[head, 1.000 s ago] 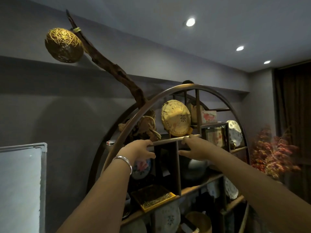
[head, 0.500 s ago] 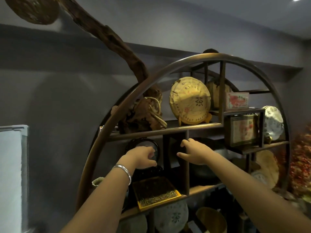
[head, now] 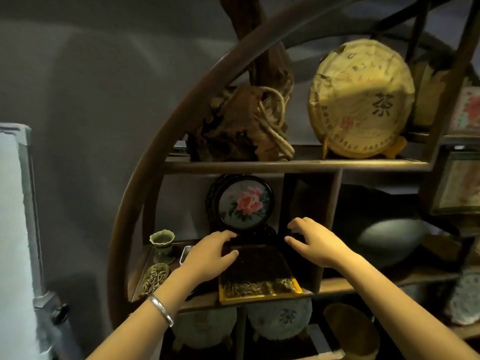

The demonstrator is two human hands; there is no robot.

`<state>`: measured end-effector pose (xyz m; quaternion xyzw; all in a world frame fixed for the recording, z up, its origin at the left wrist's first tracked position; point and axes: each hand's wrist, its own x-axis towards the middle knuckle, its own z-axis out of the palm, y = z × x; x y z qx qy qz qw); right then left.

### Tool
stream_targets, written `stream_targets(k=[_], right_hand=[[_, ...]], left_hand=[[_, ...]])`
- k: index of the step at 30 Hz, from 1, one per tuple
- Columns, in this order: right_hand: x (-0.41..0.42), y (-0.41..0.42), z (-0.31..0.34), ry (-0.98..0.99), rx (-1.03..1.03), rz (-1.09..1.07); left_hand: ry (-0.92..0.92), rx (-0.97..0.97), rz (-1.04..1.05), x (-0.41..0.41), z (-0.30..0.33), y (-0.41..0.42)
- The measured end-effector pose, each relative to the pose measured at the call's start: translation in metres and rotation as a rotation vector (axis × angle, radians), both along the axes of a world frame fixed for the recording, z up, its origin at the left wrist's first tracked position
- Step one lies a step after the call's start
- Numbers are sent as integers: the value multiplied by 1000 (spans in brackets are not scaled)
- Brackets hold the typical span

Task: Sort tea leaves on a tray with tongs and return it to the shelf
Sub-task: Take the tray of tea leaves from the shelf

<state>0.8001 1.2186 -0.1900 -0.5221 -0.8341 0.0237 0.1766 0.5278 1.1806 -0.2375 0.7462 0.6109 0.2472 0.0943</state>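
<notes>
A yellow-rimmed tray (head: 259,299) of tea leaves lies on a middle board of the round wooden shelf (head: 293,165), its front edge at the board's lip. Pale leaves lie along the tray's front; the back part is dark. My left hand (head: 210,255) hovers over the tray's back left corner with loosely spread fingers. My right hand (head: 315,245) hovers over the back right corner, fingers relaxed and apart. Neither hand holds anything. No tongs are in view.
A round flower picture (head: 245,205) stands behind the tray. To the left sit a small green cup (head: 162,240) and a scoop of leaves (head: 154,279). A wrapped tea cake (head: 361,100) and driftwood (head: 244,126) stand on the board above. A dark bowl (head: 389,242) lies right.
Both hands have come down from the upper board to just above the tray. The view has tilted down and moved closer to the shelf.
</notes>
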Motion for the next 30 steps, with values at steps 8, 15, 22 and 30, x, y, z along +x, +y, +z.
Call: stream_targets(k=[8, 15, 22, 30], right_hand=[[-8, 48, -72, 34, -84, -110], [-19, 61, -121, 23, -214, -242], [-25, 77, -139, -7, -278, -295], [-24, 85, -147, 44, -405, -401]], left_hand=[[-134, -116, 291, -19, -54, 20], [-141, -167, 359, -19, -88, 15], [-143, -283, 395, -9, -102, 33], [-159, -305, 423, 1, -116, 45]])
